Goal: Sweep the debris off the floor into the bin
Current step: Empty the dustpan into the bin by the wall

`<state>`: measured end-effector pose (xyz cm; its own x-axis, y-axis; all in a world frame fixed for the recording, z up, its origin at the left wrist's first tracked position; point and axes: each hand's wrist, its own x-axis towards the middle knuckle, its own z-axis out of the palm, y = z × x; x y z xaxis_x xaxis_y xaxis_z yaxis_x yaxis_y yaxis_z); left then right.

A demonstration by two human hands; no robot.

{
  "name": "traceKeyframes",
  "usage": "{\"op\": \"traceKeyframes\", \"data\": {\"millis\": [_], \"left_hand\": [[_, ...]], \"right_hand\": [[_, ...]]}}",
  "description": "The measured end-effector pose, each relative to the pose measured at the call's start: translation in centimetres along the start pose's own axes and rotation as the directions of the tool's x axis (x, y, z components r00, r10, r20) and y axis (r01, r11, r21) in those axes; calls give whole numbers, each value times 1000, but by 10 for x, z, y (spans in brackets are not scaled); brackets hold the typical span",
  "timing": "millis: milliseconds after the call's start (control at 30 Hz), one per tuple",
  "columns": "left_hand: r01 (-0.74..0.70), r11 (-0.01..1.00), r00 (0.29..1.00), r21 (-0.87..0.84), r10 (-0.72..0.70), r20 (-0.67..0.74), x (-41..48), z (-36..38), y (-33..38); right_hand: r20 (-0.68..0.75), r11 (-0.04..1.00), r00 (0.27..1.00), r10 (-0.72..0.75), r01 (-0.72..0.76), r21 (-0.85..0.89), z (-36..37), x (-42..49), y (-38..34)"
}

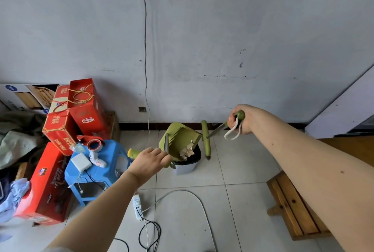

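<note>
Fingers (162, 155) closed around tilted dustpan (182, 138) handle over bin (187, 165)

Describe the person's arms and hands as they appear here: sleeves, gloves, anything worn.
Both forearms are bare, with no sleeves in view. The left hand and right hand wear no gloves, and no rings, watch or wristband show. A few small dark moles dot the right forearm.

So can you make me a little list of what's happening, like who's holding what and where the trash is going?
left hand: holds the handle of the green dustpan, tipped over the bin
right hand: grip closed on the top of the broom handle
broom head: green, beside the bin, near the wall
debris: pale scraps sliding from dustpan into the bin
bin: small, on the tiled floor
nearby: blue stool, red boxes
</note>
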<state>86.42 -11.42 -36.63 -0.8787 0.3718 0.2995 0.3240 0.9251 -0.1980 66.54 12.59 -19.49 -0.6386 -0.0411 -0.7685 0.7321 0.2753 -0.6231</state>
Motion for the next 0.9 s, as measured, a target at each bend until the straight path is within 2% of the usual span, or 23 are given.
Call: {"op": "traceKeyframes", "data": {"millis": [167,333,533,600,767,900], "left_hand": [[44,999,999,-13,-44,-25,6,-6,5],[186,982,980,-33,-188,-61,9,-10,-8],[138,990,989,-11,-139,-50,2,-17,-13],[135,991,989,3,-135,-56,-1,-19,-15],[116,993,990,20,-114,-85,-7,-25,-18],[128,991,985,40,-123,-120,-11,-27,-20]], "right_hand": [[45,998,999,-7,4,67,-1,3,-10],[82,993,997,-9,-1,118,-7,4,-21],[79,985,996,-37,24,169,-16,-1,-28],[55,990,998,-43,35,137,-20,0,-27],[1,995,998,-64,64,-80,-20,6,-18],[-1,996,998,-62,61,-67,-25,3,-12]]}}
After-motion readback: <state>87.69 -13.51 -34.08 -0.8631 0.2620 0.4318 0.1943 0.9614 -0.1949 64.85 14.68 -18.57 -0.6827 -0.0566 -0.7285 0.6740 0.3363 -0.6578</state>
